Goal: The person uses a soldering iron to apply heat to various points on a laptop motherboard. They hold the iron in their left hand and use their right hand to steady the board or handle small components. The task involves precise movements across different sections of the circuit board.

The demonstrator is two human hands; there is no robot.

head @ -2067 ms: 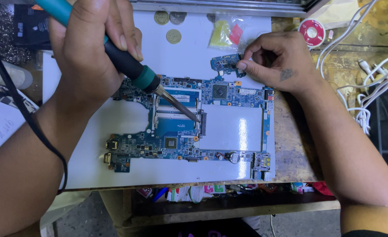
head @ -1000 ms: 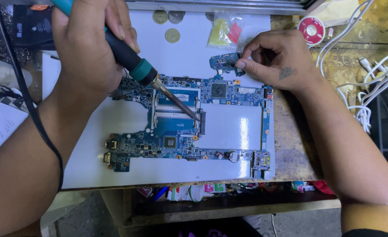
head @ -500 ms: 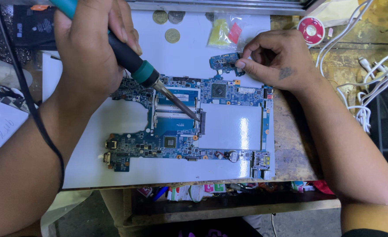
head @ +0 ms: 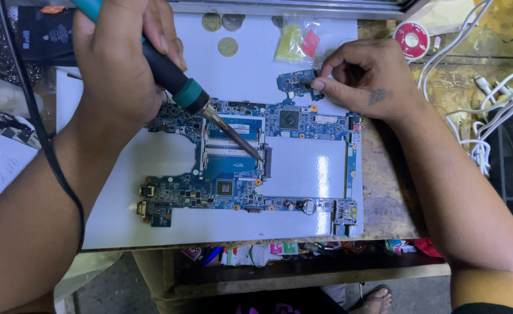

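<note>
A blue laptop circuit board lies flat on a white sheet on the workbench. My left hand grips a soldering iron with a black and teal handle, its metal tip resting on the board near a dark connector at the middle. My right hand rests at the board's upper right edge, fingertips pressing on a small separate blue board.
Three coins and a small clear bag with yellow and red bits lie at the sheet's far edge. A solder spool and white cables sit at right. The iron's black cord runs along my left arm.
The view has shifted slightly. The soldering iron tip stays on the same spot of the board and my right hand keeps its place.
</note>
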